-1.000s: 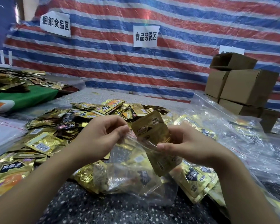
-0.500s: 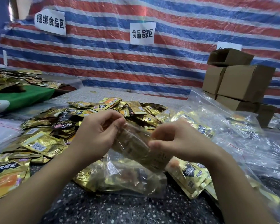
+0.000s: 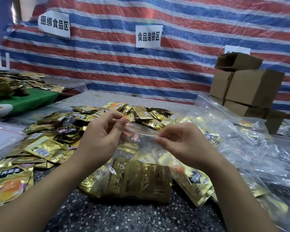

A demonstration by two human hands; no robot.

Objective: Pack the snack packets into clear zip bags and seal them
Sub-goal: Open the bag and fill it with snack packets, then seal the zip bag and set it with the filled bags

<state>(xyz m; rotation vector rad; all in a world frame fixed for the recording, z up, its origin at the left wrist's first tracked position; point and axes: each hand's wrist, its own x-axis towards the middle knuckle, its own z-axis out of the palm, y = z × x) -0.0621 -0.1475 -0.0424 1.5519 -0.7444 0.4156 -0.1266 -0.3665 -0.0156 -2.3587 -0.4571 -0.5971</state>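
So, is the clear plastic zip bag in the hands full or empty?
It holds packets: gold foil snack packets lie inside the clear plastic zip bag, while the left hand and right hand pinch its top strip.

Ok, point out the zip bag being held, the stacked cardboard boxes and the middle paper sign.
zip bag (image 3: 141, 131): head view, on its zip strip between the hands.
cardboard boxes (image 3: 251, 88): head view, front face of the big box.
paper sign (image 3: 148, 36): head view, its printed middle.

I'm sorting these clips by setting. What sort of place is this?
Probably a makeshift food-packing workspace. A striped tarp forms the wall, with a paper sign reading "food bagging area". Loose gold snack packets cover the table, cardboard boxes are stacked at right, and both hands pinch a clear zip bag.
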